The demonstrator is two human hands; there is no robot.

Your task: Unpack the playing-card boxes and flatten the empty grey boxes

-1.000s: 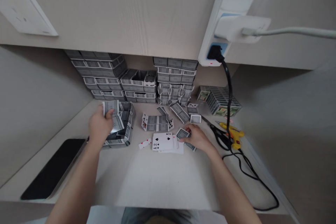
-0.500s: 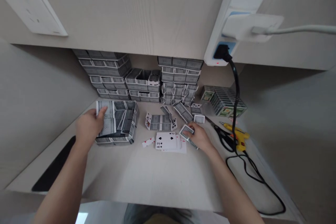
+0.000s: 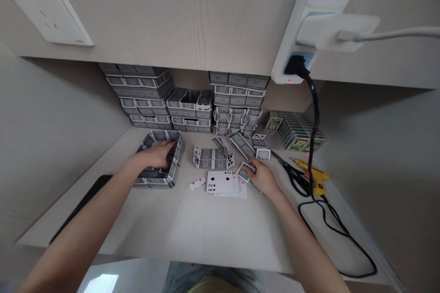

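Observation:
My left hand [image 3: 161, 154] reaches into an open box made of playing cards [image 3: 174, 170], on the left of the desk. Its fingertips are down among dark card pieces, so what they grip, if anything, is hidden. My right hand [image 3: 261, 175] pinches playing cards [image 3: 244, 171], patterned backs up, just above the desk. Beside them lies a face-up pile of playing cards [image 3: 220, 182] with a two of spades on top. A folded card piece [image 3: 211, 159] with raised ends lies between the box and my right hand.
Stacks of card-built boxes [image 3: 144, 91] fill the back, with clear cases [image 3: 299, 132] to their right. Black-handled scissors [image 3: 296, 178] and a yellow glue gun [image 3: 316, 177] with a looping cord lie at right. A power strip [image 3: 288, 55] hangs above; a black flat object [image 3: 82, 203] lies front left.
My left hand has moved right and down into the box; the joined card piece it held over the box no longer shows. My right hand stays in place with its cards.

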